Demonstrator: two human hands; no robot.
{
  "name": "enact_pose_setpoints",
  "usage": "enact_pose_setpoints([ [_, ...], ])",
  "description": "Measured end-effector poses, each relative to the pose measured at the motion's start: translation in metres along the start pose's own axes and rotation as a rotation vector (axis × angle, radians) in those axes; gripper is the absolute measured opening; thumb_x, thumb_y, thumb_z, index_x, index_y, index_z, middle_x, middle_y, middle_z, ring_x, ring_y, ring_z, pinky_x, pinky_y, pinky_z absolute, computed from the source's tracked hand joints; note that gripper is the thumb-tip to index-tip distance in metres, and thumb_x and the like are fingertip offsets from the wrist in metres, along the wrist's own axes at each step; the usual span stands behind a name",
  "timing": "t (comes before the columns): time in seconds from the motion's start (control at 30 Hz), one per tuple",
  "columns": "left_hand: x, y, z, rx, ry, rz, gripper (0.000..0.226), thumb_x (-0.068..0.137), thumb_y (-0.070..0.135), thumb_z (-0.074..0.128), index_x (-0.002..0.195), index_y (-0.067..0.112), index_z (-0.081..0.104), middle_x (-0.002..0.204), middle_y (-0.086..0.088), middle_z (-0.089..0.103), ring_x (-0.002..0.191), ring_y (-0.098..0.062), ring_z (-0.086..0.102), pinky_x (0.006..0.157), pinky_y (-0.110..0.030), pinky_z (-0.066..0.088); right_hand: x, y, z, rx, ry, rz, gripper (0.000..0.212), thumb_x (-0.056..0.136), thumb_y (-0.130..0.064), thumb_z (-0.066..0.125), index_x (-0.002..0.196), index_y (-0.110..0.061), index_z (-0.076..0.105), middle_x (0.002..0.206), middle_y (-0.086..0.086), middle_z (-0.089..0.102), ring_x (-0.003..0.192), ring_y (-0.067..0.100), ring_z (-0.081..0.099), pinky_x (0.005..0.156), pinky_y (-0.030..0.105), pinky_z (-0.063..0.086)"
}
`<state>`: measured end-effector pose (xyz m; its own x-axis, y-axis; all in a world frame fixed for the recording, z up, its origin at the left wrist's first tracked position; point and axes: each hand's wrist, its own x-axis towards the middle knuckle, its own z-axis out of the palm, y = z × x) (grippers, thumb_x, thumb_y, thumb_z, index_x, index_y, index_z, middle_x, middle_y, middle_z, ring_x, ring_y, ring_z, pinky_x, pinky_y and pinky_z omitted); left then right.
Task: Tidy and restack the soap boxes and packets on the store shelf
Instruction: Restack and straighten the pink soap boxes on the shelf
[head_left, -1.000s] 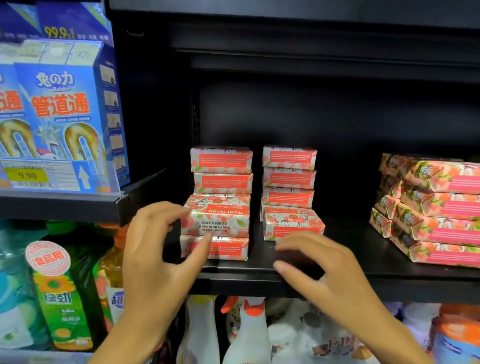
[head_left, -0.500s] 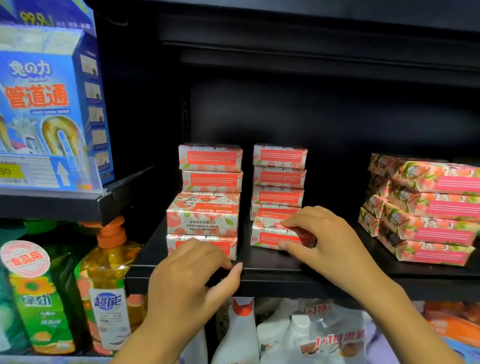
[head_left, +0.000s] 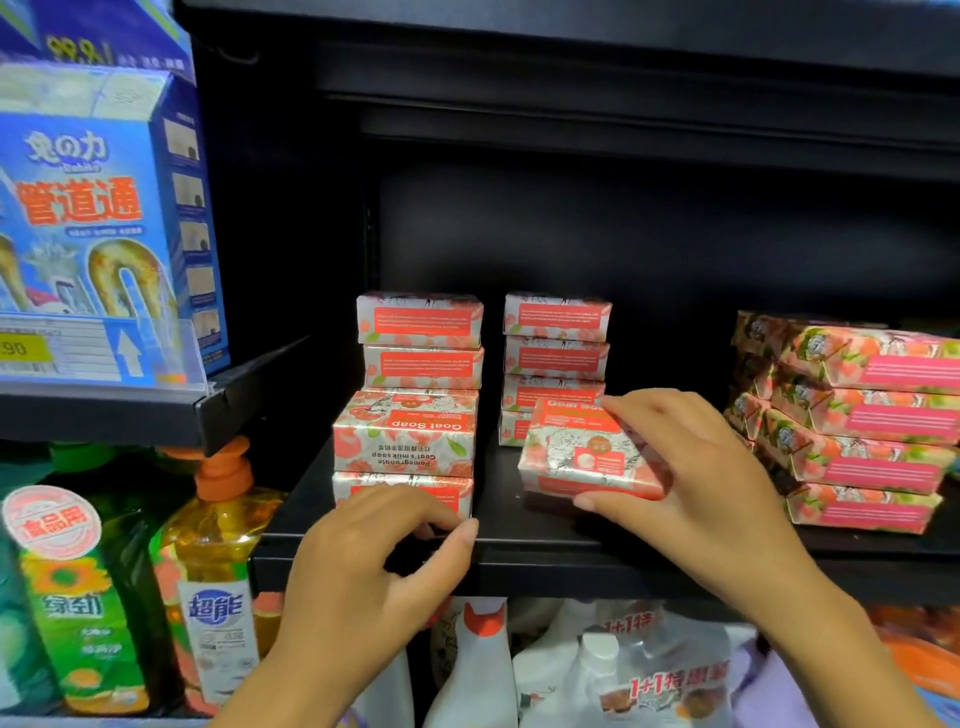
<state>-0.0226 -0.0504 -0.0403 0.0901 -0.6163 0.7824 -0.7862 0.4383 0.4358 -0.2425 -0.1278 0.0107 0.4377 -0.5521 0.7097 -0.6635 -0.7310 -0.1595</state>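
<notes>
Soft, even light comes from the front and above. It is bright on the soap boxes (head_left: 421, 374) and packets (head_left: 872, 415), while the shelf (head_left: 571, 566) recess behind them sinks into near black. The glossy wrappers carry a faint sheen but no hard glare. The blue box (head_left: 88, 218) at left is soft and smeared, and the wide lens bends lines at that edge. Small print is blurred throughout, and the bottles (head_left: 218, 571) below look slightly hazy.
</notes>
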Motion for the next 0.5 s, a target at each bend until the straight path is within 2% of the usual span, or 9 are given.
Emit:
enact_pose_setpoints([
  [0.07, 0.006, 0.012, -0.006, -0.249, 0.028, -0.164, 0.023, 0.073, 0.052, 0.057, 0.076, 0.034, 0.071, 0.074, 0.018, 0.069, 0.073, -0.001, 0.065, 0.062, -0.013, 0.049, -0.004, -0.006, -0.013, 0.083, 0.078, -0.084, 0.076, 0.068, -0.061, 0.063, 0.129, -0.018, 0.050, 0.118, -0.017, 0.044, 0.111, -0.003, 0.038, 0.081, 0.013, 0.039],
  [0.1, 0.010, 0.019, -0.008, -0.353, 0.031, -0.229, 0.026, 0.069, 0.056, 0.058, 0.081, 0.038, 0.072, 0.077, 0.019, 0.070, 0.076, 0.000, 0.066, 0.064, -0.010, 0.048, -0.006, -0.010, -0.017, 0.105, 0.097, -0.141, 0.074, 0.069, -0.060, 0.061, 0.129, -0.017, 0.050, 0.120, -0.015, 0.045, 0.113, -0.001, 0.040, 0.086, 0.014, 0.040],
  [0.17, 0.019, 0.029, -0.012, -0.521, -0.052, -0.287, 0.033, 0.063, 0.060, 0.060, 0.087, 0.042, 0.071, 0.081, 0.016, 0.073, 0.080, 0.000, 0.067, 0.067, -0.007, 0.047, -0.008, -0.019, -0.019, 0.084, 0.117, -0.267, 0.071, 0.072, -0.054, 0.063, 0.127, -0.011, 0.051, 0.123, -0.008, 0.048, 0.115, 0.007, 0.044, 0.095, 0.016, 0.038],
  [0.27, 0.030, 0.038, -0.014, -0.701, -0.203, -0.339, 0.042, 0.058, 0.050, 0.076, 0.092, 0.025, 0.073, 0.089, 0.005, 0.074, 0.084, -0.009, 0.070, 0.072, -0.015, 0.053, -0.008, -0.031, -0.014, 0.001, 0.157, -0.388, 0.060, 0.081, -0.045, 0.063, 0.127, -0.008, 0.051, 0.124, 0.001, 0.049, 0.116, 0.015, 0.046, 0.097, 0.022, 0.037],
  [0.33, 0.031, 0.039, -0.013, -0.704, -0.166, -0.375, 0.044, 0.055, 0.035, 0.083, 0.093, 0.015, 0.071, 0.089, -0.001, 0.074, 0.083, -0.017, 0.071, 0.074, -0.027, 0.057, -0.008, -0.034, -0.009, 0.008, 0.150, -0.411, 0.057, 0.083, -0.041, 0.062, 0.129, -0.012, 0.046, 0.126, 0.001, 0.049, 0.117, 0.015, 0.045, 0.097, 0.024, 0.038],
  [0.37, 0.030, 0.038, -0.013, -0.694, -0.132, -0.380, 0.043, 0.054, 0.032, 0.085, 0.091, 0.015, 0.071, 0.088, -0.001, 0.074, 0.082, -0.017, 0.071, 0.073, -0.028, 0.058, -0.008, -0.033, -0.007, 0.028, 0.124, -0.409, 0.059, 0.082, -0.041, 0.064, 0.130, -0.014, 0.044, 0.127, -0.001, 0.048, 0.118, 0.014, 0.043, 0.097, 0.023, 0.038],
  [0.5, 0.019, 0.030, -0.015, -0.583, -0.027, -0.281, 0.045, 0.051, 0.034, 0.092, 0.090, 0.033, 0.069, 0.091, 0.010, 0.073, 0.085, -0.007, 0.070, 0.070, -0.020, 0.055, -0.008, -0.025, -0.013, 0.312, -0.015, -0.236, 0.073, 0.071, -0.052, 0.069, 0.135, -0.029, 0.042, 0.133, -0.020, 0.041, 0.126, 0.003, 0.040, 0.099, 0.011, 0.033],
])
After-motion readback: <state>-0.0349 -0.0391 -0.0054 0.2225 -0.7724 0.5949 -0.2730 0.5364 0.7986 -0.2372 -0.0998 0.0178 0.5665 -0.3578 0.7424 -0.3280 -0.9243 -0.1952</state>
